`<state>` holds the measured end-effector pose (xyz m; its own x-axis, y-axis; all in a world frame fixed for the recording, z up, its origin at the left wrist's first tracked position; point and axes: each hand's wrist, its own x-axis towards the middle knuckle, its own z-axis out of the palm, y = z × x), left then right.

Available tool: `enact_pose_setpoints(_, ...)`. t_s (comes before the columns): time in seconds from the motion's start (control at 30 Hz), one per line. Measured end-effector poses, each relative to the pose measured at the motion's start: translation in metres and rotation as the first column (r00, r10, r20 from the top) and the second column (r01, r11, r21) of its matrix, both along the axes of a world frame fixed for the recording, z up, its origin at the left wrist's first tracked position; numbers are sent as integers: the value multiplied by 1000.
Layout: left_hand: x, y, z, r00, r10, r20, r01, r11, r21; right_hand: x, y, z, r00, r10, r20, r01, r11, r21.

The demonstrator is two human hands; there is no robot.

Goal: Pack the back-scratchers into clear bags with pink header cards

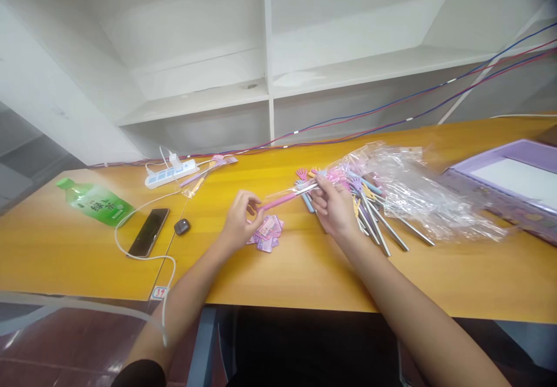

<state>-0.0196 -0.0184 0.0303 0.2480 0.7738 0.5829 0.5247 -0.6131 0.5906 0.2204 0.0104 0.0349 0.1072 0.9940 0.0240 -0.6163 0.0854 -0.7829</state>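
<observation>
A telescopic back scratcher with a pink handle point(281, 200) and a metal rod stretches between my hands above the table, seemingly inside a clear plastic sleeve. My left hand point(241, 219) pinches the handle's end, fingers closed. Farther right, my right hand point(335, 206) grips the metal part; the scratcher's head is hard to make out there. Below my left hand lies a small pile of pink and purple printed cards point(267, 234). Several more back scratchers point(376, 216) with coloured hand-shaped heads and metal rods lie heaped just beyond and beside my right hand.
Clear plastic bags point(435, 195) cover the heap's right side, near a purple box point(513, 172). To the left are a power strip point(172, 174), bagged scratchers point(204, 175), a green bottle point(98, 202), a phone point(149, 233), a black case point(182, 226) and a white cable point(116, 233).
</observation>
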Motion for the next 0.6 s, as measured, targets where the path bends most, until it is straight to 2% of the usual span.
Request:
enact_pose_setpoints(0.2,0,4,-6,977,111,-184,-75,978,192,3,2,-2,996,70,-57,-71,997,-7)
enact_pose_setpoints(0.37,-4,5,-5,948,145,-282,-53,949,309,2,2,-4,990,144,-8,-144,989,-30)
enact_pose_setpoints(0.5,-4,3,-2,945,165,-283,-69,944,321,5,5,-6,994,103,-43,-104,994,-29)
enact_pose_setpoints(0.6,-4,1,1,949,174,-263,-80,940,332,6,11,-9,994,-11,-107,7,999,-34)
